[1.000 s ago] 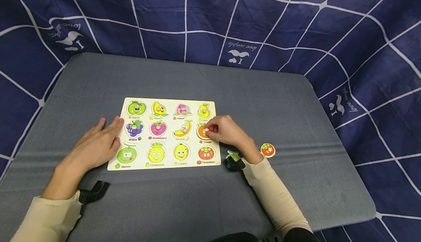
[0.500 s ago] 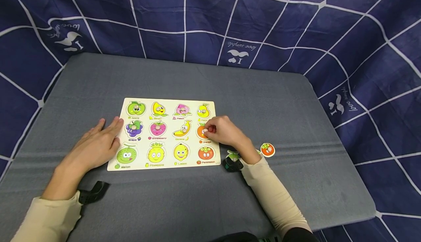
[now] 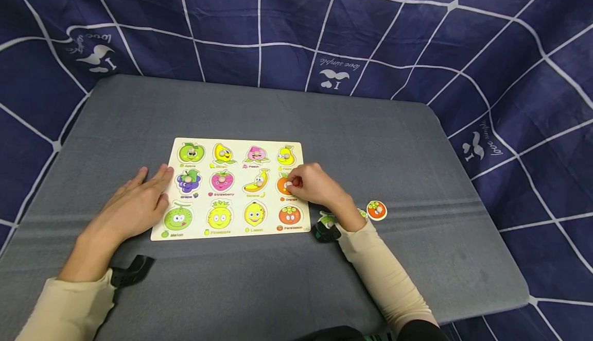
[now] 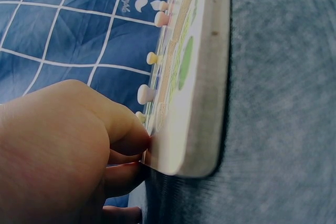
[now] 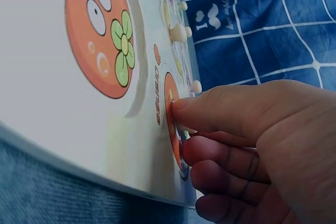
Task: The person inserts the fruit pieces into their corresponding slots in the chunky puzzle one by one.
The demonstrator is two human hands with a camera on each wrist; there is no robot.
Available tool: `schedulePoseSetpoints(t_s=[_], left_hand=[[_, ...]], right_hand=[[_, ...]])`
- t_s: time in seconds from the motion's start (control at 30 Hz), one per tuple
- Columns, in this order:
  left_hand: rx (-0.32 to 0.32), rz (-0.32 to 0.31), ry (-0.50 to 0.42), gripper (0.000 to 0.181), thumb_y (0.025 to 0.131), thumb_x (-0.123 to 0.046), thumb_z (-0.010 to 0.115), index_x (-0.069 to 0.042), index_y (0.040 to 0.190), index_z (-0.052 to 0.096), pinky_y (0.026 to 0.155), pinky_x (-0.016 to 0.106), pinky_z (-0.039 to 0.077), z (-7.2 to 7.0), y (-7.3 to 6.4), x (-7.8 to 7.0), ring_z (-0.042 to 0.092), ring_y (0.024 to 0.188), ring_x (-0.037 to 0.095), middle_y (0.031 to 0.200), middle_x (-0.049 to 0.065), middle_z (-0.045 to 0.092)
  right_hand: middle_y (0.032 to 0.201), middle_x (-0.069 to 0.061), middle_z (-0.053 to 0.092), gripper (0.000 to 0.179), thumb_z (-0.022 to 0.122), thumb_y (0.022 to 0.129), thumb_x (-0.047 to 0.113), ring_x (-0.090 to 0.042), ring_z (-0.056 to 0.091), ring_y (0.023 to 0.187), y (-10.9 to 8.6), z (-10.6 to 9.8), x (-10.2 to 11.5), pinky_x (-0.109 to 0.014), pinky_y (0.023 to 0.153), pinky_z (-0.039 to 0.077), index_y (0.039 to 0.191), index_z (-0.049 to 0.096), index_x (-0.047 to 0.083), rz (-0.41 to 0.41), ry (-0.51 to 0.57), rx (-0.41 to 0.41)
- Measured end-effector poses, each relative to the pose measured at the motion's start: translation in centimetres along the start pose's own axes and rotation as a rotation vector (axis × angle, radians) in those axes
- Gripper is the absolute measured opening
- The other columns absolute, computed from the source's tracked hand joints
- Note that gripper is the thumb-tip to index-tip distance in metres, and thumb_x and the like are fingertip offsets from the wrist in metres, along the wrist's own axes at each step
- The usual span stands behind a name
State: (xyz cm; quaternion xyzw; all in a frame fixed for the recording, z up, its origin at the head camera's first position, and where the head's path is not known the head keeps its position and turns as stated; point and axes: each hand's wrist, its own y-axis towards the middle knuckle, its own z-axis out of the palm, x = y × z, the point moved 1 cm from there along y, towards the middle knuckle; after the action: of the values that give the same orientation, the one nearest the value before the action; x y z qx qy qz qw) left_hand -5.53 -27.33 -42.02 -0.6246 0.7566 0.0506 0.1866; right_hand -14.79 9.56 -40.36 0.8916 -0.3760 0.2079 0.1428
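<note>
A wooden fruit puzzle board lies flat on the grey table. My left hand rests along its left edge, fingers stretched out and fingertips on the border; the left wrist view shows them at the board's corner. With thumb and fingers, my right hand pinches the knob of the orange piece, which sits at its spot above the "Orange" label. Fingers partly cover that piece. Knobbed pieces such as the banana and pear fill the upper rows. The bottom row, including the persimmon picture, shows no knobs.
A loose persimmon piece lies right of the board. A green piece shows beside the right wrist's black strap, and another peeks out behind the sleeve. A blue checked cloth hangs round the table's far and side edges.
My right forearm has shifted slightly left, uncovering part of a loose piece beside the sleeve. The right hand keeps its pinch on the orange piece's knob; the left hand stays put.
</note>
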Motion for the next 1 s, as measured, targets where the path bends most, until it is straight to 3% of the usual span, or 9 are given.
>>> schedulePoseSetpoints(t_s=[0.37, 0.63, 1.0], left_hand=[[-0.002, -0.007, -0.015, 0.060, 0.100, -0.015, 0.044, 0.008, 0.152, 0.023, 0.103, 0.076, 0.015, 0.0, 0.1, -0.1, 0.011, 0.139, 0.061, 0.156, 0.029, 0.023], [-0.007, -0.006, -0.015, 0.059, 0.100, -0.014, 0.044, 0.008, 0.152, 0.025, 0.103, 0.076, 0.016, -0.1, 0.1, -0.2, 0.012, 0.139, 0.061, 0.155, 0.030, 0.025], [0.003, -0.005, -0.015, 0.060, 0.100, -0.015, 0.043, 0.008, 0.152, 0.023, 0.103, 0.076, 0.015, 0.0, 0.0, 0.0, 0.011, 0.139, 0.061, 0.155, 0.030, 0.023]], right_hand=[[0.067, 0.003, 0.060, 0.004, 0.071, 0.082, 0.007, -0.007, 0.052, 0.061, -0.3, 0.2, -0.3, -0.021, 0.057, 0.044, 0.082, 0.074, 0.005, -0.026, -0.002, -0.034], [0.071, 0.001, 0.064, 0.008, 0.078, 0.082, 0.008, -0.010, 0.057, 0.062, -0.9, 0.0, -0.7, -0.020, 0.058, 0.047, 0.088, 0.076, 0.003, -0.065, 0.054, -0.076], [0.069, 0.003, 0.059, 0.005, 0.077, 0.084, 0.009, -0.010, 0.054, 0.062, -2.5, -0.8, -1.2, -0.022, 0.056, 0.045, 0.085, 0.075, 0.005, -0.070, 0.064, -0.119]])
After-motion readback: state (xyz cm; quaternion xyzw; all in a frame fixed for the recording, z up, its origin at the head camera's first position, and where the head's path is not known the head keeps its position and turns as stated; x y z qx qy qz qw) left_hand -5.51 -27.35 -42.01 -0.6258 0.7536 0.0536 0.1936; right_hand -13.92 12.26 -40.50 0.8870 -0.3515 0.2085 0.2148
